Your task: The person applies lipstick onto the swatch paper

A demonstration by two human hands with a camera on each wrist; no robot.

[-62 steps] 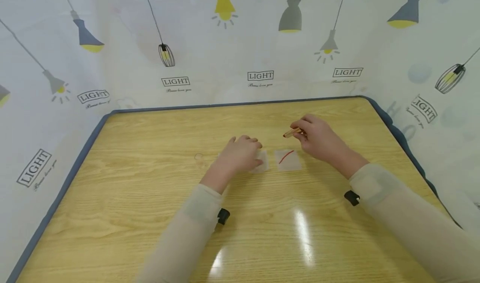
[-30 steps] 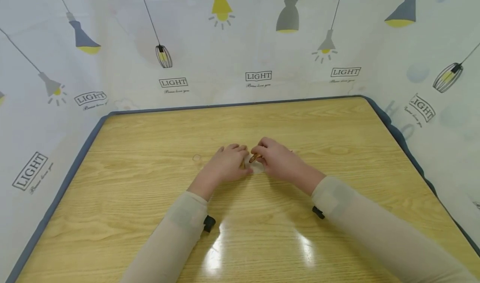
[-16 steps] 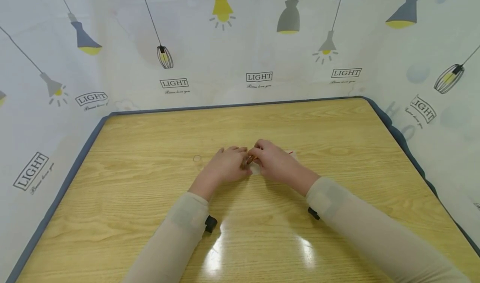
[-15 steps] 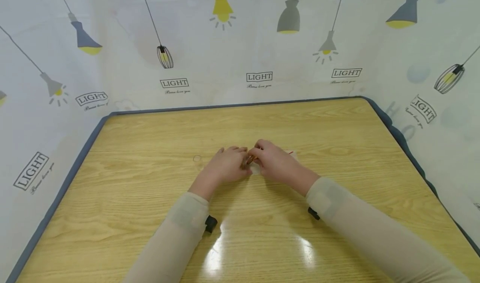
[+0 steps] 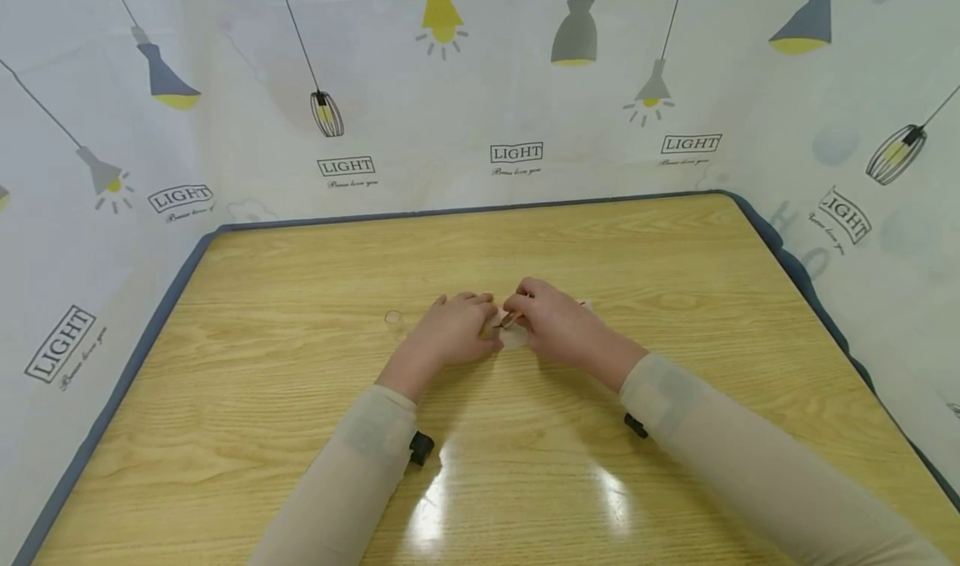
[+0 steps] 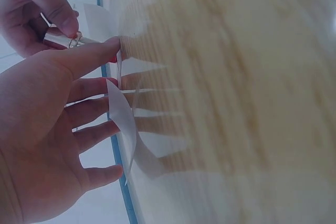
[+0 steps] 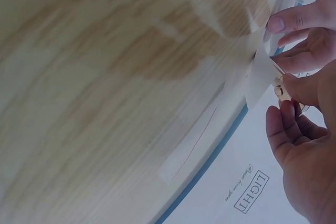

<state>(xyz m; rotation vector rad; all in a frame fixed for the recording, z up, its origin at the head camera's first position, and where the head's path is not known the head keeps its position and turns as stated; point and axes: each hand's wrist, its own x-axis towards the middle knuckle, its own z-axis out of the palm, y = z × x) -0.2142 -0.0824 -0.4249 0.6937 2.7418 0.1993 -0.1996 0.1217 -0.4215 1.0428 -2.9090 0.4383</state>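
One slim gold-coloured pen [image 5: 513,319], right hand [image 5: 564,326] pinching it, points near-left; left hand [image 5: 456,331] spread; at least two white papers [image 7: 258,81].

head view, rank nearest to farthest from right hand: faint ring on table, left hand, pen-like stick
1. Pen-like stick, held by the right hand
2. Left hand, just to the left
3. Faint ring, farther left on the table

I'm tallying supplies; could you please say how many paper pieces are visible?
3: a left piece at the left hand, a middle piece by the right hand, a red-lined piece farther right; others may be hidden.
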